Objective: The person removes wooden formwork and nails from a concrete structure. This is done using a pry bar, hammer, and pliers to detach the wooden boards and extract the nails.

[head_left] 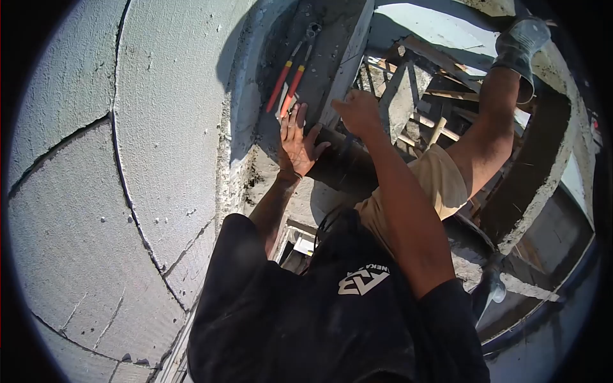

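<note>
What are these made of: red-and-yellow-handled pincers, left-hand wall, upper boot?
Pincers: probably steel, from the grey shanks; handles look plastic- or rubber-sleeved, given their solid colour.
Wall: seems cement-based, matt; rough, pale-grey grain.
Boot: likely rubber or PVC, semi-gloss; smooth surface with highlights.

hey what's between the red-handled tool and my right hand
Between the red-handled tool and your right hand, the head view shows shaded grey surface and a paler strip.

Red-and-yellow tool handles, black shirt, tan shorts
</note>
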A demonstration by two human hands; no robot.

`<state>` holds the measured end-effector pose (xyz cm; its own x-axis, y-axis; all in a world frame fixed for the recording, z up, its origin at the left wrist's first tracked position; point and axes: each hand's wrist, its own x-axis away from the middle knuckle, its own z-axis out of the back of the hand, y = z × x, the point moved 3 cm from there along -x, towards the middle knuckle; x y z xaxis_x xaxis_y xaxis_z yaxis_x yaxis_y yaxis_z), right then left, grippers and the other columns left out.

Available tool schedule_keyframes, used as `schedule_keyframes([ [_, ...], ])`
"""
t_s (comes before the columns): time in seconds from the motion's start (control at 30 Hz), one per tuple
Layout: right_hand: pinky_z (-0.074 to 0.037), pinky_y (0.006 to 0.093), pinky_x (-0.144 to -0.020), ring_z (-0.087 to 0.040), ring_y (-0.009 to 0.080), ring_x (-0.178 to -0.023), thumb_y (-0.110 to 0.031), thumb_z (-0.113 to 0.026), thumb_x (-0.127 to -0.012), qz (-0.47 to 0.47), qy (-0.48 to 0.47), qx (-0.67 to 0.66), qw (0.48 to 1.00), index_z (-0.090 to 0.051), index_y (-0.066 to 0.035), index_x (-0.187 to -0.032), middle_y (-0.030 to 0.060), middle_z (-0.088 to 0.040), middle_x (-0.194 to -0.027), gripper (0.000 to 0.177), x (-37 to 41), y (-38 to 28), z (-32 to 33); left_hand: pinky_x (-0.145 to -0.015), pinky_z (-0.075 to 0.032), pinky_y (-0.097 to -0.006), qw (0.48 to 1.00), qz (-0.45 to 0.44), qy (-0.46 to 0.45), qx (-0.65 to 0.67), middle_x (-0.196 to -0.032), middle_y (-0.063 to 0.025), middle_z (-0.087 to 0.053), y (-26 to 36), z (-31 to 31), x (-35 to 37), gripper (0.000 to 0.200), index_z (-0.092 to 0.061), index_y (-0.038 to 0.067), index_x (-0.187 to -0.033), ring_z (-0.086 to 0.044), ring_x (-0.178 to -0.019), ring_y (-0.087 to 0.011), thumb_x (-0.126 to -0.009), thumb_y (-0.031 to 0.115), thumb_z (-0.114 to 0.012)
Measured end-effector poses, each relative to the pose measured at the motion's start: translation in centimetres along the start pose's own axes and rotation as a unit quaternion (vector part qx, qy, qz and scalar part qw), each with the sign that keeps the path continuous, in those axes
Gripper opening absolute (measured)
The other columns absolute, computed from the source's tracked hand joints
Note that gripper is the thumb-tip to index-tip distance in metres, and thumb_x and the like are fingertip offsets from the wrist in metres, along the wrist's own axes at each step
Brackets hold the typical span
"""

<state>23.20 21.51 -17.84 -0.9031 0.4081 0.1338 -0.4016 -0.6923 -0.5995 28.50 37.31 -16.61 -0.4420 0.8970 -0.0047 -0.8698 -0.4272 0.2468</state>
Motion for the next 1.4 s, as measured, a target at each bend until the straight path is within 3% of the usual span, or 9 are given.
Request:
schedule_keyframes([
  [0.33, -0.042, 0.0411, -0.05, -0.057, 0.028, -0.064, -0.021, -0.057, -0.071, 0.143, 0.078, 0.015, 0.986, -0.063, -0.015, -0.078, 0.0107, -0.051, -0.059, 0.01, -2.6, 2.3, 0.3, -0.101, -0.021, -0.0464, 0.999, 0.005, -0.029, 0.011, -0.136, -0.0176, -0.027, 0.1, 0.4, -0.2, 0.049, -0.058, 0.014, -0.104, -0.023, -0.128, -0.033, -0.064, 0.041, -0.067],
  [0.4, -0.042, 0.0397, -0.05, -0.057, 0.0274, -0.063, -0.019, -0.056, -0.072, -0.001, 0.015, -0.07, 0.997, -0.062, -0.014, -0.075, 0.0096, -0.052, -0.06, 0.008, -0.4, -0.5, 1.0, -0.101, -0.021, -0.0461, 0.999, 0.005, -0.031, 0.009, -0.136, -0.0173, -0.026, 0.1, 0.3, 0.1, 0.049, -0.058, 0.014, -0.105, -0.023, -0.128, -0.0325, -0.065, 0.04, -0.067],
  [0.5, -0.042, 0.0406, -0.049, -0.057, 0.0297, -0.057, -0.018, -0.056, -0.073, 0.008, 0.03, -0.099, 0.995, -0.058, -0.008, -0.07, 0.0114, -0.051, -0.057, 0.011, 3.2, -6.2, 2.8, -0.102, -0.019, -0.0452, 1.0, 0.002, -0.009, 0.008, -0.137, -0.0167, -0.024, 0.2, 0.1, -0.1, 0.043, -0.057, 0.011, -0.103, -0.022, -0.128, -0.0308, -0.07, 0.037, -0.061],
  [0.6, -0.035, 0.0394, -0.045, -0.041, 0.0248, -0.042, -0.023, -0.064, -0.068, -0.166, 0.048, -0.296, 0.939, -0.042, 0.0, -0.055, 0.0124, -0.04, -0.047, 0.035, 5.6, -7.8, 3.0, -0.104, -0.017, -0.0477, 1.0, -0.007, -0.024, -0.005, -0.137, -0.0176, -0.024, -0.1, -0.2, 0.0, 0.037, -0.056, 0.011, -0.104, -0.02, -0.129, -0.0308, -0.076, 0.035, -0.051],
  [0.83, -0.044, 0.0404, -0.048, -0.056, 0.0327, -0.052, -0.017, -0.056, -0.073, -0.077, 0.038, -0.174, 0.981, -0.052, -0.001, -0.063, 0.016, -0.052, -0.055, 0.019, 3.2, -3.3, -1.7, -0.101, -0.022, -0.045, 1.0, 0.003, 0.008, 0.025, -0.133, -0.0169, -0.03, -0.4, -0.3, -0.4, 0.033, -0.058, 0.011, -0.1, -0.028, -0.125, -0.0318, -0.074, 0.03, -0.056],
  [0.9, -0.043, 0.0382, -0.045, -0.057, 0.0295, -0.058, -0.017, -0.056, -0.072, 0.087, 0.035, 0.003, 0.996, -0.054, -0.005, -0.064, 0.0142, -0.053, -0.061, 0.015, 2.0, -4.0, -1.3, -0.102, -0.019, -0.0483, 1.0, 0.005, -0.026, 0.017, -0.136, -0.0185, -0.026, -0.2, -0.4, 0.0, 0.039, -0.056, 0.011, -0.101, -0.022, -0.127, -0.0334, -0.071, 0.036, -0.061],
  [1.17, -0.043, 0.0411, -0.054, -0.057, 0.0289, -0.065, -0.021, -0.054, -0.072, 0.061, -0.014, 0.064, 0.996, -0.066, -0.02, -0.084, 0.0108, -0.054, -0.066, 0.017, -3.9, 7.1, -4.3, -0.103, -0.02, -0.0465, 0.998, 0.02, 0.0, 0.065, -0.134, -0.0172, -0.03, -0.1, 0.2, -0.3, 0.03, -0.059, 0.011, -0.093, -0.024, -0.127, -0.0318, -0.067, 0.026, -0.063],
  [1.3, -0.043, 0.0408, -0.055, -0.057, 0.0279, -0.065, -0.022, -0.055, -0.072, -0.006, -0.067, 0.027, 0.997, -0.066, -0.019, -0.085, 0.0114, -0.054, -0.067, 0.017, -3.3, 5.0, -2.9, -0.103, -0.02, -0.0453, 0.999, 0.032, -0.024, 0.029, -0.134, -0.016, -0.032, 0.3, 0.4, -0.5, 0.027, -0.059, 0.012, -0.09, -0.023, -0.128, -0.0305, -0.066, 0.024, -0.06],
  [1.4, -0.042, 0.0393, -0.049, -0.056, 0.028, -0.062, -0.023, -0.057, -0.069, 0.12, -0.019, -0.015, 0.992, -0.06, -0.011, -0.071, 0.0122, -0.052, -0.066, 0.012, -0.4, 0.8, -2.3, -0.102, -0.021, -0.046, 1.0, 0.016, -0.012, 0.013, -0.134, -0.0167, -0.03, 0.4, 0.1, -0.2, 0.033, -0.059, 0.011, -0.094, -0.024, -0.127, -0.031, -0.065, 0.027, -0.061],
])
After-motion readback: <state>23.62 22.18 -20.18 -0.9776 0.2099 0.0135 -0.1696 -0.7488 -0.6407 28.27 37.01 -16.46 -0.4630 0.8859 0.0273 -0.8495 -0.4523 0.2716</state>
